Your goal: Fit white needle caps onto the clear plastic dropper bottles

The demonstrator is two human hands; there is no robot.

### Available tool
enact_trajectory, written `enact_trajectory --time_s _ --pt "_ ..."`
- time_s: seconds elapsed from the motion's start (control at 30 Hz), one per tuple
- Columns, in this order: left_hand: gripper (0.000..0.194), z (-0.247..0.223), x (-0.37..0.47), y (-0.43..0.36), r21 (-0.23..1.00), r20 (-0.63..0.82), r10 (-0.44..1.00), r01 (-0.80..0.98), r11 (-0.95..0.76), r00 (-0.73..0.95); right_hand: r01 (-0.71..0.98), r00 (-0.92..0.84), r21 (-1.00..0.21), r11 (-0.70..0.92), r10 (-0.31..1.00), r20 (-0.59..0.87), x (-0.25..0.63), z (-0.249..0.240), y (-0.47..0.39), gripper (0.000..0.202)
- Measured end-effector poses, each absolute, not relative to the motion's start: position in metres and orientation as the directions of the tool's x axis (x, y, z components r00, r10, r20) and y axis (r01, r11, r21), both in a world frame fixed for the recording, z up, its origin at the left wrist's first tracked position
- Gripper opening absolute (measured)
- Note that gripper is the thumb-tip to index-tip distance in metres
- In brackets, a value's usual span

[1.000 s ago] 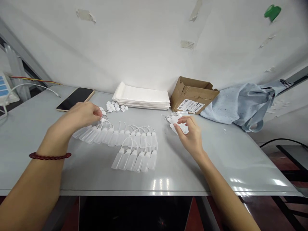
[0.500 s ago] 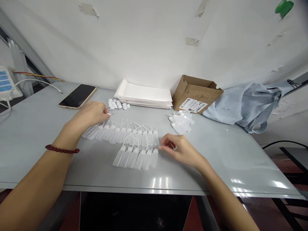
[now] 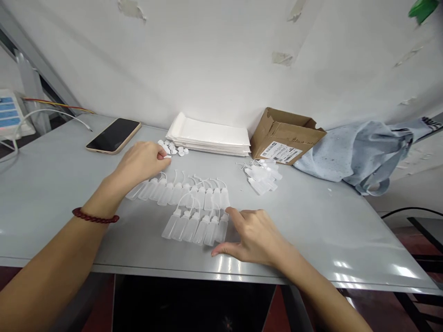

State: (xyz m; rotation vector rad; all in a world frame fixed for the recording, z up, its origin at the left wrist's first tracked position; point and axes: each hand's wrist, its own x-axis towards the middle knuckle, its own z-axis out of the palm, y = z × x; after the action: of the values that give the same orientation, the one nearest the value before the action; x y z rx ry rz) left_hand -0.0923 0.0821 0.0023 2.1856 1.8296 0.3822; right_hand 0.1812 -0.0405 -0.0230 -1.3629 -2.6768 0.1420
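Left hand (image 3: 142, 159): thumb and fingers are brought together on a small white piece (image 3: 168, 157), which is held just beside a pile of small white caps (image 3: 172, 148) toward the bench's back edge.
Right hand (image 3: 254, 235): thumb and index finger are spread apart, with the index fingertip placed at the right end of the front row, close to the top of its last bottle; the thumb is pointed toward the bench's front edge.
Front row: six small translucent white plastic bottles with thin looped straps (image 3: 190, 228) are laid side by side, nearer the front edge.
Back row: a longer line of matching strapped bottles (image 3: 176, 194) is laid behind them, its left end partly overhung by the left forearm.
Loose heap: more translucent bottles (image 3: 263, 175) are piled in front of an open brown cardboard box (image 3: 287, 138).
Back edge: a black-screened smartphone (image 3: 114, 135) is set toward the left corner, a stack of white padded envelopes (image 3: 211, 133) is placed near the middle, and light blue fabric (image 3: 339, 154) is bunched right of the box.
Surface: everything listed is carried by a glossy grey bench (image 3: 311, 240).
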Motion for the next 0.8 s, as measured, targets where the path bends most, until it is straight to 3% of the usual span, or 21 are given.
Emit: enact_trajectory --time_s 0.1,0.27,0.47,0.6,0.8 --pt "0.034 0.008 -0.086 0.076 0.264 0.030 0.983 0.947 -0.182 0.181 0.796 -0.588 -0.130 0.592 0.806 0.066 0.179 -0.024 -0.042 0.077" --pt "0.036 0.011 -0.084 0.072 0.272 0.012 0.974 0.937 -0.220 0.225 0.813 -0.574 -0.143 0.564 0.818 -0.038 0.178 -0.020 -0.041 0.073" --pt "0.029 0.010 -0.077 0.069 0.415 0.017 0.980 0.890 -0.188 0.199 0.823 -0.562 -0.187 0.537 0.817 -0.128 0.176 -0.015 -0.041 0.065" --pt "0.022 0.009 -0.068 0.065 0.525 -0.008 0.985 0.839 -0.142 0.171 0.829 -0.555 -0.178 0.531 0.820 -0.140 0.176 -0.015 -0.041 0.049" --pt "0.025 0.013 -0.053 0.053 0.740 -0.114 0.917 0.648 -0.179 0.383 0.810 -0.541 -0.315 0.494 0.837 -0.079 0.184 -0.015 -0.040 0.044"
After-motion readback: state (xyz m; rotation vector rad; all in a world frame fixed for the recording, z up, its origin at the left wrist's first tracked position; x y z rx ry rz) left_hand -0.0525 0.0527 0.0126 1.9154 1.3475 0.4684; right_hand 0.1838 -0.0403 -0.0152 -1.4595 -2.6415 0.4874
